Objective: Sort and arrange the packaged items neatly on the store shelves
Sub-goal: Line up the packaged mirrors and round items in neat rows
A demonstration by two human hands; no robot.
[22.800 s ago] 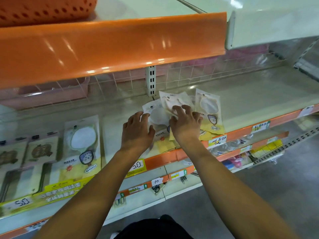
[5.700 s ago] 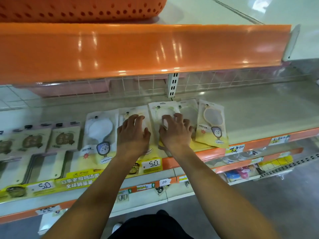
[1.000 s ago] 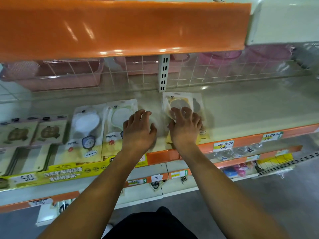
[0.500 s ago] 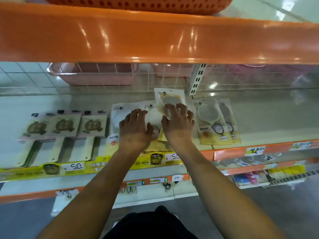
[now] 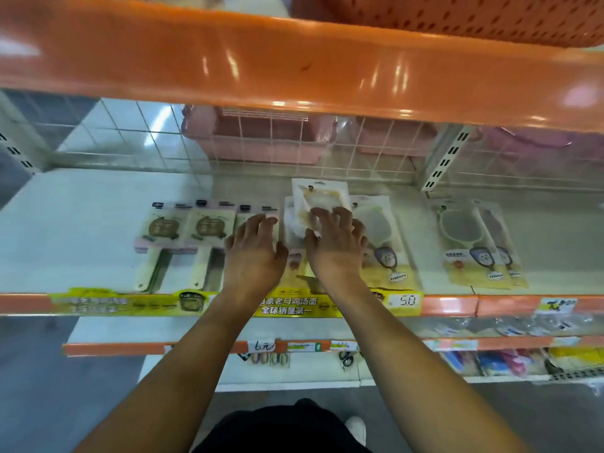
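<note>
A single head-worn camera looks forward and down, close over the shelf (image 5: 81, 223) at arm's reach.

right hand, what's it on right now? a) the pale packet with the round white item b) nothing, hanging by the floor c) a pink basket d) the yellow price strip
a: the right hand lies with its fingers on the pale packet, up on the shelf beside the left hand.
</note>
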